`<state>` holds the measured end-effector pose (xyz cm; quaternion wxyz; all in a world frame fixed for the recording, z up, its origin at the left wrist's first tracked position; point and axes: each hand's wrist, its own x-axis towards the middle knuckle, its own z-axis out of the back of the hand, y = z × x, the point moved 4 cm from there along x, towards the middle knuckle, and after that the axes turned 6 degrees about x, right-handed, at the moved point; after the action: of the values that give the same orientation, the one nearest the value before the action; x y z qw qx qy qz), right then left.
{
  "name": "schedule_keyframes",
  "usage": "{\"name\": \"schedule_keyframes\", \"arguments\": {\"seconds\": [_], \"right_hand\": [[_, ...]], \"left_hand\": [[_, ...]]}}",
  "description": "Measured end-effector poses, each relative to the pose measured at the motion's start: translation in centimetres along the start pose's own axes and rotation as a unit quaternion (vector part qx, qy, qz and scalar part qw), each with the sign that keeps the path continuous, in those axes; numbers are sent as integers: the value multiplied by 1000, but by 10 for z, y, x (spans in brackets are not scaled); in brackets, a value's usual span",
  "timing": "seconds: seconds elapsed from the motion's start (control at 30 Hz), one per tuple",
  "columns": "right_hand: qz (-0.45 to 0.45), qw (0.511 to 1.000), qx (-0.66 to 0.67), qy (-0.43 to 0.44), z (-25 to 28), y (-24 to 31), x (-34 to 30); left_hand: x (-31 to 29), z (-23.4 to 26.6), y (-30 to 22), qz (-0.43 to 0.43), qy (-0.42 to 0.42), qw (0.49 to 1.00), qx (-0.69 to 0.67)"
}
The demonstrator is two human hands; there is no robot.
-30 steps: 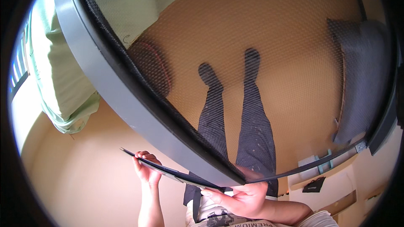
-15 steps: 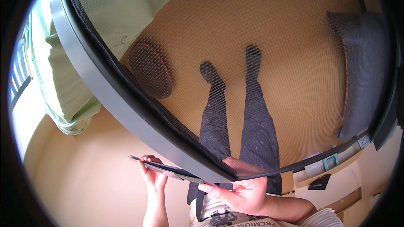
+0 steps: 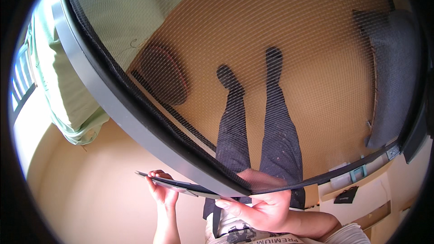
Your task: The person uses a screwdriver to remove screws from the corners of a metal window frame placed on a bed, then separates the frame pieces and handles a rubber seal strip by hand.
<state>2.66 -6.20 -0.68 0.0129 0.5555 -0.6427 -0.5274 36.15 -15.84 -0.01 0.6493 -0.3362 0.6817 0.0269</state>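
Note:
A large mesh screen (image 3: 280, 40) in a grey frame (image 3: 101, 92) fills most of the view, held close to my face. My right hand (image 3: 257, 208) grips the frame at its lower corner, thumb on the near side. My left hand (image 3: 162, 190) holds a thin dark flat strip (image 3: 174, 183) that runs from that corner out to the left. Through the mesh I see my two dark-trousered legs (image 3: 257, 135) and feet on a tan floor.
A pale green cloth (image 3: 58, 86) hangs at the left beside a bright window (image 3: 20, 79). Behind the mesh lie a dark red round object (image 3: 165, 74) and a grey cushion (image 3: 393, 77). Cardboard pieces and a teal item (image 3: 357, 171) sit at lower right.
The screen has tipped a little, so its left frame edge sits further left and more mesh fills the view. Both hands have sunk slightly and keep their hold.

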Motion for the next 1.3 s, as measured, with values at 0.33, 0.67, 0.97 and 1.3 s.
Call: {"name": "schedule_keyframes", "arguments": {"seconds": [0.33,0.67,0.97,1.3], "right_hand": [[50,998,9,-29,5,3,-10],[57,996,9,-62,18,13,-5],[-1,989,59,-133,32,22,-7],[37,966,172,-188,35,19,3]], "left_hand": [[-7,-21,5,-2,100,995,24],[-13,-40,12,-2,145,988,53],[-17,-62,18,-41,146,983,104],[-18,-79,27,-45,161,979,114]]}}
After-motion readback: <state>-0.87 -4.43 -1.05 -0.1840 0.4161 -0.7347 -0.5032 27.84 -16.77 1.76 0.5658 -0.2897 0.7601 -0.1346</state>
